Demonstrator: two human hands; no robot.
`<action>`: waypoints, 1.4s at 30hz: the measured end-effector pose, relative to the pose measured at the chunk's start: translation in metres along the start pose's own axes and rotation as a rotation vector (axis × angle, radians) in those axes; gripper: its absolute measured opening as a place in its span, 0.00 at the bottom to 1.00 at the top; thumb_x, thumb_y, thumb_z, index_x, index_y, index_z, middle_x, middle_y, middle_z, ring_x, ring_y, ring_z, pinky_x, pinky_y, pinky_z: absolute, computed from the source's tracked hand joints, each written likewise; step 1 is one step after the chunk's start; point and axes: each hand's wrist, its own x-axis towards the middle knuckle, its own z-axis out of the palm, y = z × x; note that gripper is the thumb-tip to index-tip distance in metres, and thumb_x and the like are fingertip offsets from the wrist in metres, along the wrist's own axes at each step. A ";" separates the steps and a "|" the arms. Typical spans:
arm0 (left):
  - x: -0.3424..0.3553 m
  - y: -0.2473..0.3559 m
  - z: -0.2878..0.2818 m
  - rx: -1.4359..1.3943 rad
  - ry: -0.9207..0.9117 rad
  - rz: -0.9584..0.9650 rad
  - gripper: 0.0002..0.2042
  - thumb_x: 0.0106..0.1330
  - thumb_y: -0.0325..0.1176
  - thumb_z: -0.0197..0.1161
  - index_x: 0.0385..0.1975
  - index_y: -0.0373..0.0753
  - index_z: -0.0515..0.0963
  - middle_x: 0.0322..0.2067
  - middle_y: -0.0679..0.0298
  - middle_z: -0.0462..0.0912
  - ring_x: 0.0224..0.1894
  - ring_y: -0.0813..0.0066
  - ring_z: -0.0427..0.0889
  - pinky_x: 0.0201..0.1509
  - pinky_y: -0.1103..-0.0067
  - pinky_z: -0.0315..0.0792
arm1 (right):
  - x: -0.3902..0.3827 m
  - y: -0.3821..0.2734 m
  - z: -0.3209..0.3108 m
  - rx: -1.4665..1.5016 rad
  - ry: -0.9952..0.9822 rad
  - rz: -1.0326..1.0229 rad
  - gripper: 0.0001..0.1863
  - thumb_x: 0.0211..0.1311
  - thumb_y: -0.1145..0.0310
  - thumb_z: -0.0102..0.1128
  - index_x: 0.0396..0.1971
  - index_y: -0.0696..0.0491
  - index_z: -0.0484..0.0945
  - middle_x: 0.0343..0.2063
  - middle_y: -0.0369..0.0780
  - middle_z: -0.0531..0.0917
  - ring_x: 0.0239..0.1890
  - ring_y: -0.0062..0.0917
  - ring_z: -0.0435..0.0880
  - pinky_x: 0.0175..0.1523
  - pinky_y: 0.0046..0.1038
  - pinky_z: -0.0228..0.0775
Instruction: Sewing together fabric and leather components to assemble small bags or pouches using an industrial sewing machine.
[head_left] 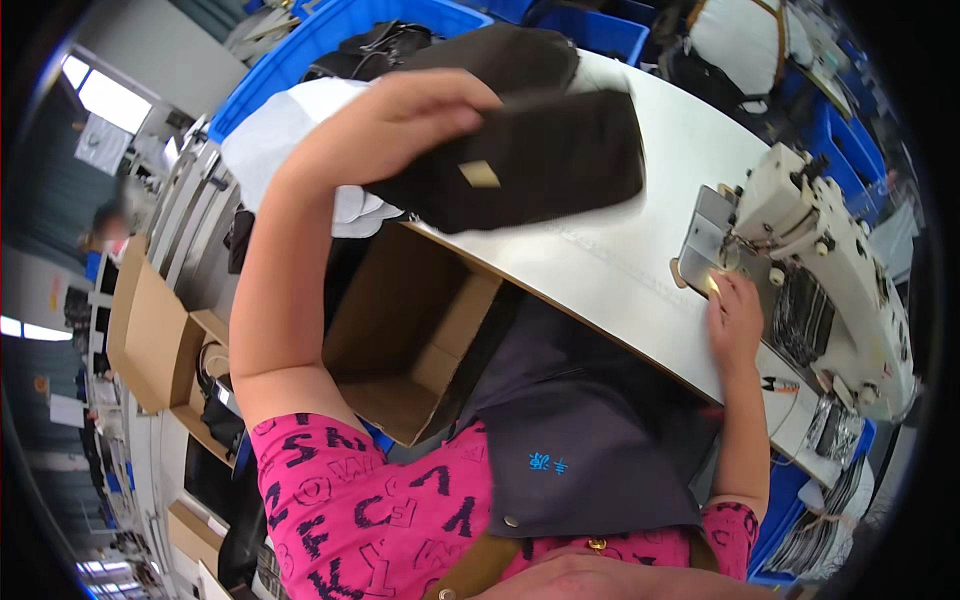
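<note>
Gripping the dark brown-black flat fabric piece (545, 160) at its left end with my left hand (410, 115), thumb and fingers closed over the edge. Piece is tilted over the white curved-edge table (600, 270), slightly blurred; small cream rectangular patch (480, 175) shows on its face. It extends rightward from my left hand, well apart from my right.

My right hand (737, 310) is low by the white metal sewing machine (800, 215), fingers bent and close together, tips at a small pale-yellow bit (713, 284) beside the grey metal plate (706, 235). Can't tell if I'm pinching that bit or just touching it. Open brown cardboard box (465, 325) sits below the table edge, between my forearms.
</note>
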 end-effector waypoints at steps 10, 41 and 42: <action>0.122 0.009 0.263 0.422 -0.216 0.533 0.10 0.66 0.29 0.60 0.42 0.51 0.86 0.51 0.70 0.85 0.63 0.66 0.76 0.70 0.47 0.63 | -0.006 -0.041 -0.001 0.219 0.221 0.041 0.17 0.60 0.78 0.65 0.49 0.54 0.84 0.41 0.44 0.84 0.41 0.41 0.83 0.47 0.38 0.76; 0.057 -0.069 0.222 0.287 0.576 0.012 0.14 0.62 0.32 0.73 0.47 0.43 0.83 0.57 0.61 0.81 0.62 0.55 0.75 0.67 0.64 0.66 | -0.043 -0.055 0.001 0.086 -0.190 0.074 0.29 0.61 0.64 0.69 0.62 0.57 0.77 0.67 0.45 0.75 0.71 0.45 0.69 0.74 0.47 0.59; 0.039 -0.073 0.203 0.303 0.639 -0.015 0.13 0.60 0.31 0.74 0.44 0.44 0.83 0.55 0.60 0.82 0.61 0.56 0.76 0.64 0.64 0.66 | -0.042 -0.054 0.002 0.099 -0.180 0.041 0.29 0.61 0.64 0.69 0.62 0.57 0.77 0.67 0.45 0.75 0.71 0.45 0.69 0.74 0.47 0.59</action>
